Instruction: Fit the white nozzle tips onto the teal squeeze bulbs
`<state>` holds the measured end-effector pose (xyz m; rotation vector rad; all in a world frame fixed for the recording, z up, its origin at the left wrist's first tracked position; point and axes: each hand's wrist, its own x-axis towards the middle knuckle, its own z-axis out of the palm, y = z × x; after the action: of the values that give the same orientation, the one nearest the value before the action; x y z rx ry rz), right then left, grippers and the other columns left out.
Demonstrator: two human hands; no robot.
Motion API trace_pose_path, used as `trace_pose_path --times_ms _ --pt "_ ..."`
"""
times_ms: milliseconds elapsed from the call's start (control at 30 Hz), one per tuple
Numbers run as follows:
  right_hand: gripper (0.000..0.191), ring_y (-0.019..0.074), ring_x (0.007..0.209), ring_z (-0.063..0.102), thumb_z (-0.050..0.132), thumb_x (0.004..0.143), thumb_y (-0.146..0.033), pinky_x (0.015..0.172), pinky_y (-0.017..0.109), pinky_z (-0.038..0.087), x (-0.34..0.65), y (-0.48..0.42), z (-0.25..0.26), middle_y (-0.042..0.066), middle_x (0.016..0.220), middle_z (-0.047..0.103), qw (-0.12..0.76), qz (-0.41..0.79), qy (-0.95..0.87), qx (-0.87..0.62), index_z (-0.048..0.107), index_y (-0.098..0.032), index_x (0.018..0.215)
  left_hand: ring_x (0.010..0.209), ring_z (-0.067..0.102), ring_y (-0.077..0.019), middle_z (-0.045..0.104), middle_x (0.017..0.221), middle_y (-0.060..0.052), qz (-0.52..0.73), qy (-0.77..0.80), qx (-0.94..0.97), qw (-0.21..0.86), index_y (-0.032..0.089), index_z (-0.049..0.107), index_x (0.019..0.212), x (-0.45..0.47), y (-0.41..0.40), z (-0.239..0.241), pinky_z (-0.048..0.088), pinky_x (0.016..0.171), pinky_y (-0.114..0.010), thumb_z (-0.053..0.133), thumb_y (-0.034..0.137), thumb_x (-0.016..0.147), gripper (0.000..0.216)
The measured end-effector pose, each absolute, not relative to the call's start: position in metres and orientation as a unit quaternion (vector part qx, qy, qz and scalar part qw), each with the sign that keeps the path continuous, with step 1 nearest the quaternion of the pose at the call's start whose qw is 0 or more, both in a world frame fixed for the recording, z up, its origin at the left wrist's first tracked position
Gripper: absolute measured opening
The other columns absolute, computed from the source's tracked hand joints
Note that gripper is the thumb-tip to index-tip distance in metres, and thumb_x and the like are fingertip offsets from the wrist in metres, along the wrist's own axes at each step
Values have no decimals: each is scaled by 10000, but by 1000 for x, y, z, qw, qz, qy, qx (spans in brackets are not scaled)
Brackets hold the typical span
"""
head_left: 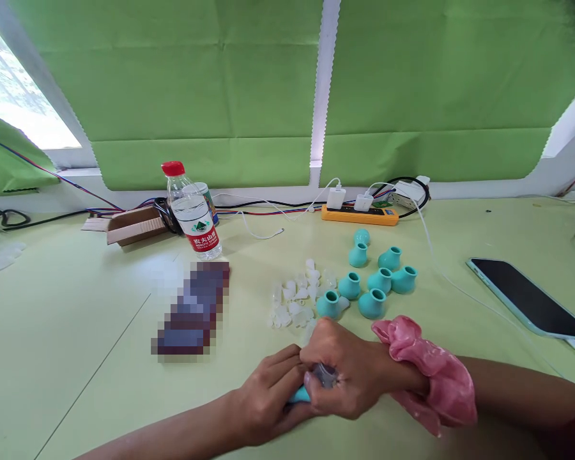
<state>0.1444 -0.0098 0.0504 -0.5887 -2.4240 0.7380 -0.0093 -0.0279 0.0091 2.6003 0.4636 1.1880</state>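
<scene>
Head camera view: the left hand (263, 397) is curled around a turquoise piece (298, 395), seemingly to steady it, while the right hand (347, 370) grips a greyish clear item (324, 375) close beside it; fingers hide most of both. Just beyond, on the pale green table (29, 332), lie translucent bits (294, 313) and a cluster of turquoise bulbs (372, 305), most showing open necks, probably set there for easy reach. Farther back are a water bottle (194, 217) and orange power strip (359, 217).
</scene>
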Motion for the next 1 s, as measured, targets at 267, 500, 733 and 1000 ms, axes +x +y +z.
trace_pose_path --times_ms 267,500,733,1000 --pt "294 84 475 295 355 763 -291 452 203 271 161 13 89 -39 475 289 264 274 -848 -368 315 -173 496 864 507 -213 559 947 -143 362 143 903 184 126 449 1065 -9 -31 18 443 756 -350 511 226 776 311" --pt "175 151 677 489 541 716 -331 622 254 351 167 46 75 27 724 561 139 91 -909 -383 504 -159 718 846 497 -173 499 914 -96 391 305 827 265 166 501 1007 -10 -27 17 443 716 -292 483 224 792 224" --pt "252 199 823 518 534 737 -341 726 312 382 183 45 81 61 900 577 136 65 -921 -358 516 -161 913 897 482 -224 545 945 -134 318 144 925 149 133 458 1046 -2 -30 17 412 777 -372 525 273 765 321" --pt "238 217 804 518 500 764 -351 681 316 380 214 21 104 73 855 561 35 14 -930 -366 534 -170 915 758 463 -136 438 791 -18 487 411 756 149 202 587 924 -4 8 49 402 667 -240 535 284 761 189"
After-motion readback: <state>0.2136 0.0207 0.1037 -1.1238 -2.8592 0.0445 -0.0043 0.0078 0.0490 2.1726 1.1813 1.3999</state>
